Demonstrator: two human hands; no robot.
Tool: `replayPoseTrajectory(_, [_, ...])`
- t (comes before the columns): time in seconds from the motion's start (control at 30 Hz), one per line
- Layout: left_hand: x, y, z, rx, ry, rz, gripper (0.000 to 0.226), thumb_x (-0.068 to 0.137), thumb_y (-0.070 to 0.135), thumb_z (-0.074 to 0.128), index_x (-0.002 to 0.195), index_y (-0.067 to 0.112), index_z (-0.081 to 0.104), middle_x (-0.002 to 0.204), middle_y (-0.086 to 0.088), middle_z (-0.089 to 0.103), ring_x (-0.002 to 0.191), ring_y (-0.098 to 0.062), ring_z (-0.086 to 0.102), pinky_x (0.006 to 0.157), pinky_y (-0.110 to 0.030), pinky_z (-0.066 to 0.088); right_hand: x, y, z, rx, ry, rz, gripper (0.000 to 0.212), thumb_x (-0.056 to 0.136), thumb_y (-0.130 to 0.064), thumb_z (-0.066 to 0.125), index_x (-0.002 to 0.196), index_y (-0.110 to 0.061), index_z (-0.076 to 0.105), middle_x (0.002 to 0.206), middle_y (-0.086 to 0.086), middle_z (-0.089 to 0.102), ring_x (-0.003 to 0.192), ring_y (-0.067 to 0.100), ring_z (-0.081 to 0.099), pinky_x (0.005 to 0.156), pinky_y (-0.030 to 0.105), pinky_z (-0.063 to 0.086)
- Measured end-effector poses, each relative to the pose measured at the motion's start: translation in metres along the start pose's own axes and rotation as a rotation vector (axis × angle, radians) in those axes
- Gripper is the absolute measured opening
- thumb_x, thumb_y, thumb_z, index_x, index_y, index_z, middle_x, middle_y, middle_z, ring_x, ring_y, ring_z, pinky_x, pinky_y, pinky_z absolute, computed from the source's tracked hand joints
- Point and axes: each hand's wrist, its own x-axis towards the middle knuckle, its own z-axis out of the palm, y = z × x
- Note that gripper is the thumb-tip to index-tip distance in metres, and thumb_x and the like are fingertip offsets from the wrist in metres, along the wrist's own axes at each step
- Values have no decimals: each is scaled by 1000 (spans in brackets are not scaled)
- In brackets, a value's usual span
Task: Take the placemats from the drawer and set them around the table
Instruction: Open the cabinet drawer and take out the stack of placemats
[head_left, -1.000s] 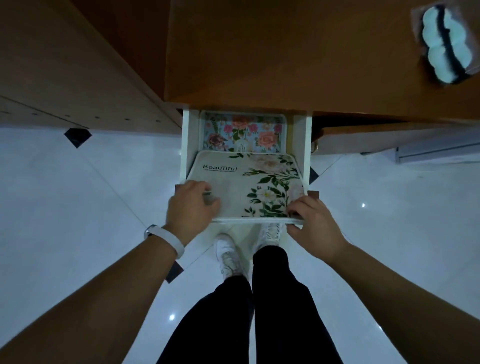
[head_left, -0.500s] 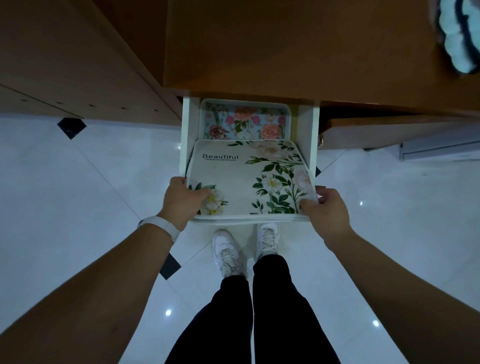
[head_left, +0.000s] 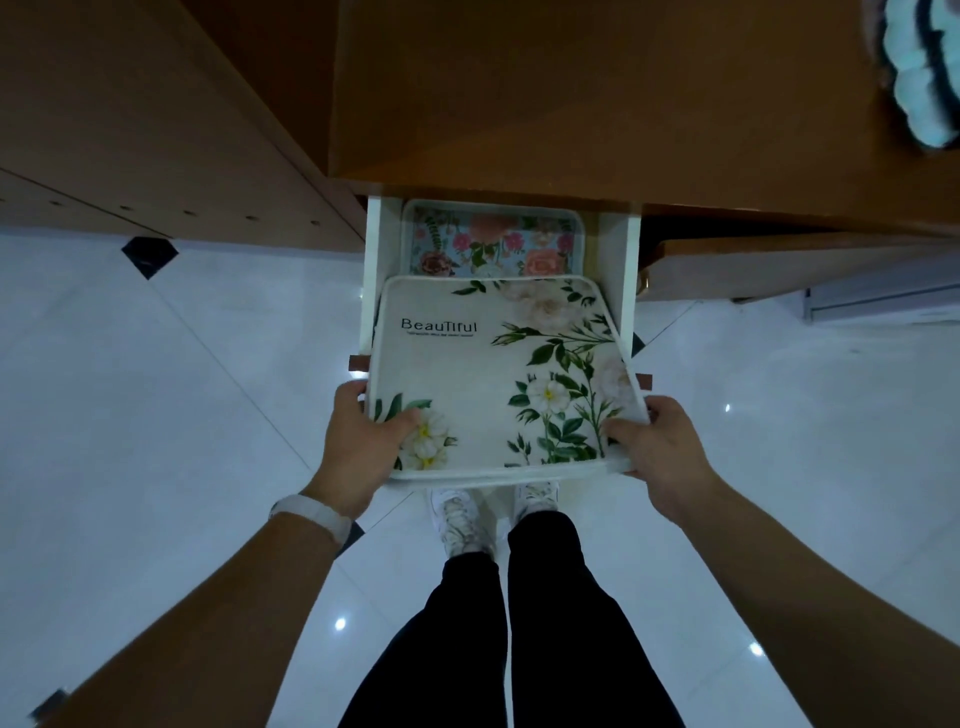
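Placemat, cream floral (head_left: 488, 384), sits above the open white drawer (head_left: 375, 270), near edge past the drawer front. Left hand (head_left: 358, 447) pinches its 8 o'clock corner, thumb on top; right hand (head_left: 660, 447) pinches the 4 o'clock corner. Blue floral placemat (head_left: 493, 239) lies in the drawer at 12 o'clock, partly overlapped.

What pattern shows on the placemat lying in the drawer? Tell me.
Pale blue rectangular placemat: pink and peach flowers with green leaves, head view.

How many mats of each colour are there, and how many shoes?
Cream flowered fabric placemats: 1 showing
Blue flowered fabric placemats: 1
White lace-up shoes: 2
Total: 4
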Motion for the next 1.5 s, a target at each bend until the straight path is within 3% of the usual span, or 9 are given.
replayPoseTrajectory(0.17, [-31,-31,-9,-24,-16,-42,38,81,8,77,107,19,50,101,-4,64,89,-19,65,69,-30,53,-29,40,-5,-112,-11,17,34,72,-14,73,102,-14,57,97,7,70,87,26,70,80,51,59])
replayPoseTrajectory(0.43, [27,-7,-26,-29,-265,-165,32,79,19,76,108,8,67,100,-14,75,92,-36,71,88,-54,55,-12,35,-5,-146,-66,13,15,84,-13,71,97,-15,64,96,7,72,85,25,70,78,45,59])
replayPoseTrajectory(0.6, [40,2,-16,-43,-274,-44,40,80,8,76,117,17,61,112,-9,71,101,-29,68,90,-47,55,6,2,9,-40,-56,-51,35,83,-8,72,115,-17,60,101,1,70,89,20,68,69,33,55])
replayPoseTrajectory(0.77, [34,7,-15,-65,-227,17,36,86,5,69,116,20,57,106,-2,70,94,-21,70,71,-30,57,11,-12,16,-107,-29,-125,37,83,-12,72,115,-19,55,103,5,65,88,18,65,63,29,50])
replayPoseTrajectory(0.9, [26,10,-27,-94,-188,34,33,88,5,66,112,27,60,105,-2,72,91,-21,71,75,-36,59,17,-20,25,-139,-65,-147,30,82,-14,74,106,-25,59,110,10,62,89,20,66,63,26,51])
replayPoseTrajectory(1.07, [18,4,-52,-197,-108,35,32,87,-2,65,109,20,61,99,-3,73,85,-21,72,63,-28,58,15,-41,49,-143,-153,-174,29,85,-7,72,99,-28,58,94,-3,69,84,13,66,71,32,56])
replayPoseTrajectory(1.2, [24,-7,-70,-243,3,38,30,86,2,67,112,16,60,99,-5,73,83,-23,73,60,-30,59,22,-57,76,-201,-232,-232,29,88,-7,69,104,-29,57,92,-12,66,82,3,63,64,20,49])
replayPoseTrajectory(1.37, [36,-20,-89,-299,105,31,32,86,2,68,114,17,61,109,-8,70,95,-31,69,78,-47,58,41,-72,110,-291,-343,-254,32,90,-11,67,114,-27,54,95,-11,64,85,7,62,73,24,52])
replayPoseTrajectory(1.5, [42,-21,-95,-306,140,23,29,86,0,67,101,24,62,106,-6,70,95,-30,68,82,-46,56,56,-73,120,-413,-373,-216,31,87,-15,69,116,-17,59,98,-6,67,87,10,65,73,25,54])
